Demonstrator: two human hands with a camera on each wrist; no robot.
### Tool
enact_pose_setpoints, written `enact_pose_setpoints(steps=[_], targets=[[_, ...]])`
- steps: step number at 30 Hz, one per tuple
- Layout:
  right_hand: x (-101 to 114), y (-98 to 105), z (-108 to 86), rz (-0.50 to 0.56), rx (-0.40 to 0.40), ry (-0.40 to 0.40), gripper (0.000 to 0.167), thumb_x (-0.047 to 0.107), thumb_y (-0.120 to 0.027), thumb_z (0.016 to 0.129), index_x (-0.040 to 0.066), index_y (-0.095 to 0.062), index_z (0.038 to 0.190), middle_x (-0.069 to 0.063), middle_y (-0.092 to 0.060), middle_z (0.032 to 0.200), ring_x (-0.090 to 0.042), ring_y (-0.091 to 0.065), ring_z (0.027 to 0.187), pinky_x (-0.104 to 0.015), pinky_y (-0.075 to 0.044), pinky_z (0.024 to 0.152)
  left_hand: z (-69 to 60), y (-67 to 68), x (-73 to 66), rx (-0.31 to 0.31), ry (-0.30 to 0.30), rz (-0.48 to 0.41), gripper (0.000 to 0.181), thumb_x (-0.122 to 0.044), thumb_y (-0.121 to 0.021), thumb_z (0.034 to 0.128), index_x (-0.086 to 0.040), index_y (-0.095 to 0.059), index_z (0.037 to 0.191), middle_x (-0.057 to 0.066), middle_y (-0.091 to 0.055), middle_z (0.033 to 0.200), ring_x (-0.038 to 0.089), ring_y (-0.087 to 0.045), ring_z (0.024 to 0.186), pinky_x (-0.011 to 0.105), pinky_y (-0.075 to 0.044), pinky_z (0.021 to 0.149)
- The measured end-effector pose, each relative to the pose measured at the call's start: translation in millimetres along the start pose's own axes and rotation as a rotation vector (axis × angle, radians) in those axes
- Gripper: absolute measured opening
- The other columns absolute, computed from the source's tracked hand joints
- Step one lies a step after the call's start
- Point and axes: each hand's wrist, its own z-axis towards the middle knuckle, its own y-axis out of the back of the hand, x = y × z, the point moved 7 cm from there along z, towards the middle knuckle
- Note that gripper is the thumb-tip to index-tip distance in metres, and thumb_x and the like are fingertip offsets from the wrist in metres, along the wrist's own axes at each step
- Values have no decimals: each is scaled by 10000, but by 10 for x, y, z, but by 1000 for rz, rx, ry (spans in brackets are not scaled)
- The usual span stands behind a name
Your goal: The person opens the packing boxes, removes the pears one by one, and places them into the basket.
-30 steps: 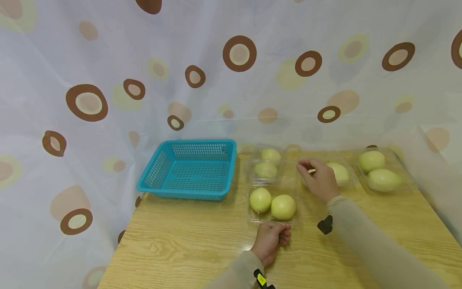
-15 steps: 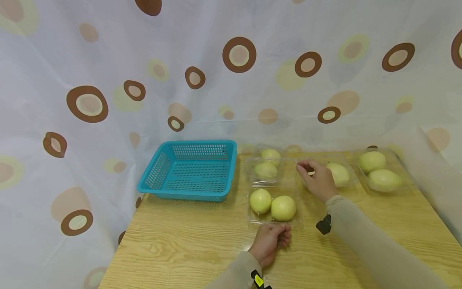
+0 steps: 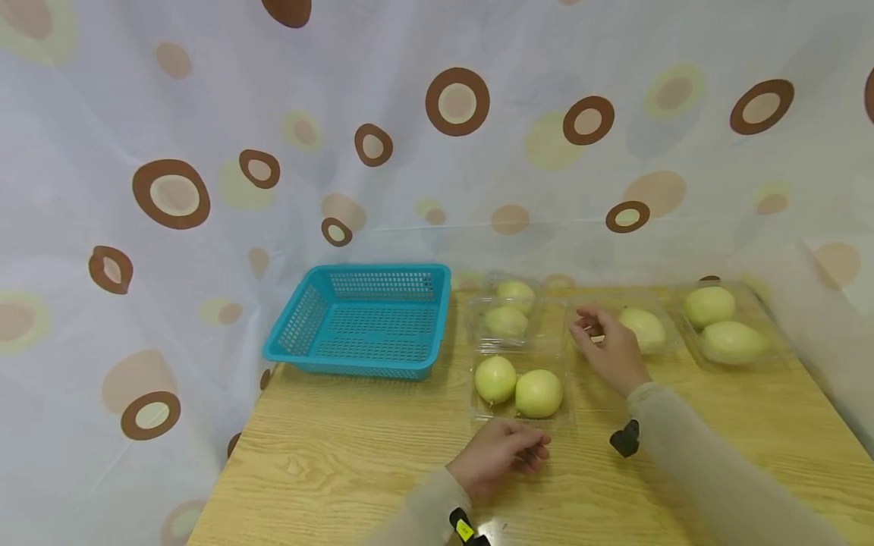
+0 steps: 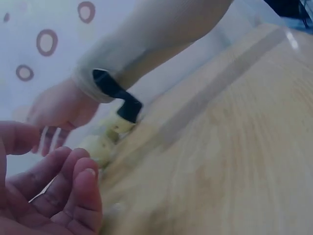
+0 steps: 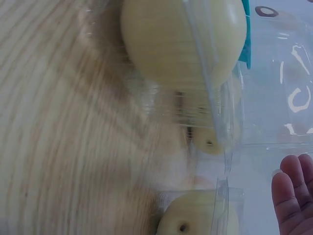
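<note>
In the head view a clear plastic clamshell box (image 3: 483, 416) with two pale yellow-green melons (image 3: 539, 393) lies in front of me, its lid (image 3: 549, 330) raised at the back. My left hand (image 3: 501, 453) is just off its front edge, fingers loosely bent and holding nothing. The left wrist view shows the thumb apart from those fingers. My right hand (image 3: 613, 350) hovers beside the lid's right edge, thumb and fingers parted. In the right wrist view its fingertips (image 5: 283, 188) stand apart from the clear lid (image 5: 274, 88).
A blue plastic basket (image 3: 375, 371) stands at the left on the wooden table (image 3: 328, 447). Behind the raised lid are two more melons (image 3: 507, 322). Further clear boxes with melons (image 3: 642, 330) sit at the right, towards the patterned curtain (image 3: 512, 167).
My right fingers have loosened from their pinch at the lid's edge and moved slightly right. My left hand has shifted a little left and its fingers have opened out. The boxes stay put.
</note>
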Motion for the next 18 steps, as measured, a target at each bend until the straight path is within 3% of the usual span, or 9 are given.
enact_pose_setpoints(steps=[3,7,13,18], targets=[[-19,5,-66,-6,4,12,450,364,-534,984,83,-514,1334,-41,-617,1068,-165,-562,923,-175,-498,704,-36,60,-243,36,-39,160,362,-226,-582,967,101,-644,1113,54,-686,876,135,-626,718,301,-555,669],[-32,2,-164,-33,18,31,419,324,-534,992,43,-531,1303,-45,-618,1045,-176,-575,906,-199,-508,701,-10,167,-552,34,-113,375,355,-287,-585,972,3,-657,1164,84,-685,980,157,-642,788,303,-551,695],[-83,-40,-323,-35,71,20,385,310,-534,995,26,-559,1254,-60,-643,1016,-208,-619,868,-255,-524,660,101,272,-923,-62,-284,794,362,-333,-605,956,-77,-652,1207,-59,-660,976,41,-604,841,215,-507,711],[-200,-99,-450,110,169,-81,470,347,-521,997,5,-496,1317,-166,-616,1061,-305,-651,839,-331,-559,626,206,234,-1062,-112,-294,1124,472,-470,-575,941,-164,-600,1299,-31,-653,1164,71,-608,1013,235,-497,825]])
